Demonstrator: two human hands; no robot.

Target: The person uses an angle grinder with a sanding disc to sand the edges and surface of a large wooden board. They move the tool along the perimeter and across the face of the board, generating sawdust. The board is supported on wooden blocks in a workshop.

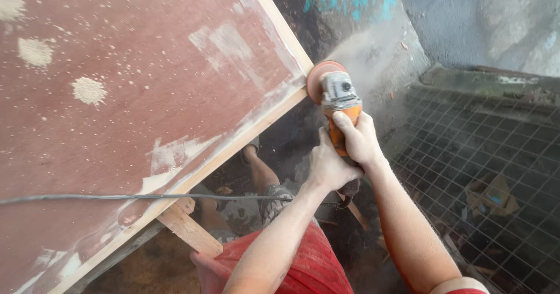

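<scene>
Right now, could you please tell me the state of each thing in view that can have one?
Angle grinder: gripped in both hands, disc at the panel's corner, dust flying.
Left hand: closed on the grinder's body.
Right hand: closed on the grinder's body.
Red panel: flat, dusty, patched with pale filler.
Power cord: stretched across the panel.
Wire mesh: lying below, at right.

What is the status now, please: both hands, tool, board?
Left hand and right hand both grip orange grinder. Disc at corner of red board, dust flying. Black cable lies across board.
</scene>
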